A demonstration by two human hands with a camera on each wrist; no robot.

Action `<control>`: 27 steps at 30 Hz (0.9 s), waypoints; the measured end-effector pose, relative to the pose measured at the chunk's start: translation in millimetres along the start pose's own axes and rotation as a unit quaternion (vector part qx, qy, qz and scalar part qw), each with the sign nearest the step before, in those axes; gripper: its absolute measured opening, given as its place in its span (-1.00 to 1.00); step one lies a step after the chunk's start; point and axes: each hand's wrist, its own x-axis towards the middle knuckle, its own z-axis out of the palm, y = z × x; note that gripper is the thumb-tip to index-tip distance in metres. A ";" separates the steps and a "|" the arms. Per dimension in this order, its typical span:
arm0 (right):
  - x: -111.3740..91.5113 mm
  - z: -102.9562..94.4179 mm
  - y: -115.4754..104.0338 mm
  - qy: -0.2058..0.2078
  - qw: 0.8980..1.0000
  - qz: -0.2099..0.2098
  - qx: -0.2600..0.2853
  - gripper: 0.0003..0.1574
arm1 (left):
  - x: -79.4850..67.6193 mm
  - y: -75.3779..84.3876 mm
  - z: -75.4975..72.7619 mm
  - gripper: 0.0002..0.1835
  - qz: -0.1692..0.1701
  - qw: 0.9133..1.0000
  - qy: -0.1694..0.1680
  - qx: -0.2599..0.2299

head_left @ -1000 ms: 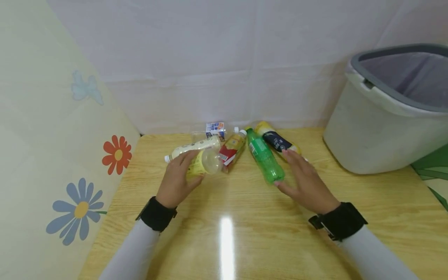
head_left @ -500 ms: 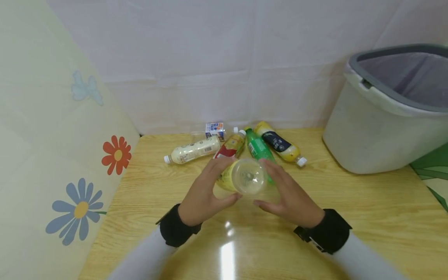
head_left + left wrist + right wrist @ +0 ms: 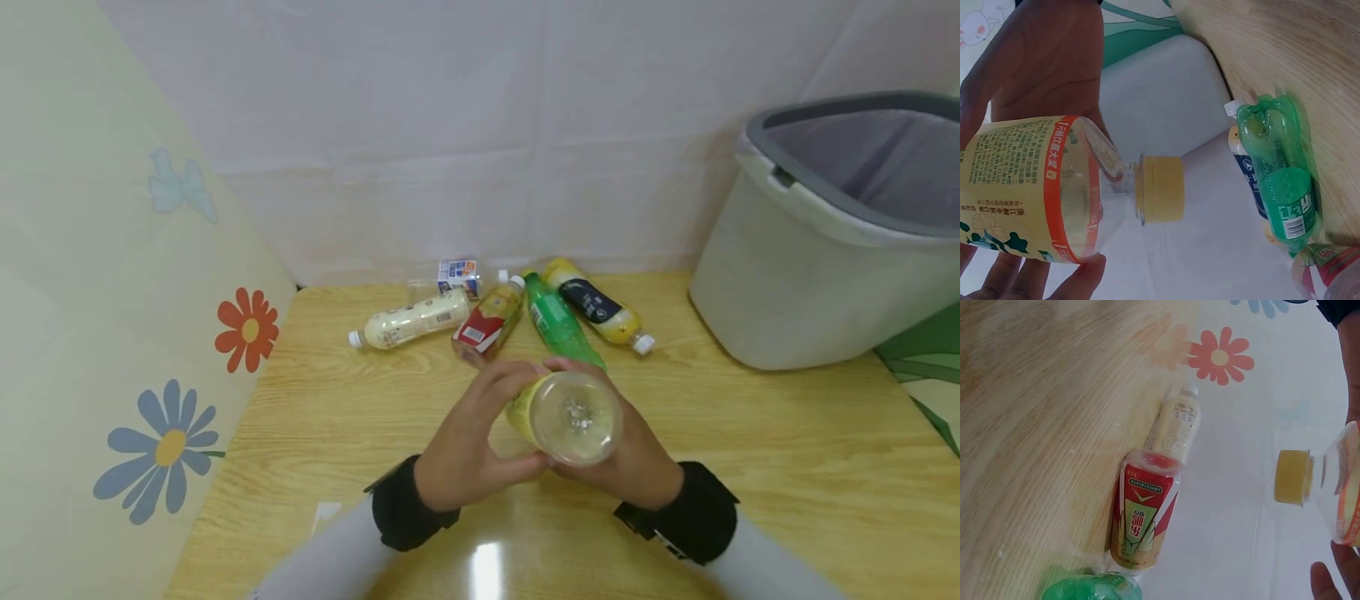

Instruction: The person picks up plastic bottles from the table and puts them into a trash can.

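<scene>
1. Left hand (image 3: 468, 446): grips the clear plastic bottle with a yellow label and yellow cap (image 3: 576, 417), fingers bent over the upper side, thumb along the lower.
2. Right hand (image 3: 637, 454): its fingers curl round the opposite side of the same bottle; the bottle's base covers part of them.
3. Held bottle, position: between the fingers of both hands, raised off the pale wood-grain table (image 3: 750, 458). Its base faces the person; its cap lies on the far side of the fingers.
4. Translucent green plastic bottle (image 3: 562, 321): lying just beyond the right fingertips, base end toward them, green cap farther off.
5. Yellow bottle with a dark blue label and white cap (image 3: 596, 304): lying beside the green one, farther from the fingers.
6. Clear bottle with a red-and-gold label and white cap (image 3: 491, 321): lying beyond the left fingertips, base end nearest them.
7. Cream-coloured bottle with a white cap (image 3: 412, 321): farther left of those fingertips, cap pointing left.
8. Clear bottle with a blue, white and orange label (image 3: 459, 273): behind the cream one, by the wall.
9. Light grey plastic bin with a dark grey rim (image 3: 810, 275): standing well apart, to the right of the right fingers.
</scene>
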 end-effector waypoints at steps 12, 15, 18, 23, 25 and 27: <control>-1.5 1.6 2.2 0.019 0.999 -0.030 -0.017 0.24 | 1.9 -2.9 2.8 -0.08 0.007 1.000 -0.002 0.003; -2.4 -0.5 1.8 0.023 0.999 -0.017 -0.043 0.21 | 1.9 -4.7 1.7 -0.10 0.014 1.000 0.006 0.025; -2.2 -4.5 0.1 0.030 0.997 0.007 -0.070 0.16 | 2.1 -7.4 -2.0 -0.12 0.018 0.998 0.023 0.050; 1.1 -16.3 -6.8 0.049 0.994 0.037 -0.093 0.14 | 4.0 -16.5 -15.6 -0.20 0.005 0.996 0.042 0.082; 2.1 -22.6 -9.8 0.060 0.993 0.041 -0.092 0.15 | 5.3 -23.5 -23.0 -0.26 -0.005 0.994 0.050 0.095; 3.3 -29.9 -12.4 0.074 0.993 0.044 -0.084 0.15 | 6.9 -31.2 -32.1 -0.29 -0.022 0.993 0.057 0.102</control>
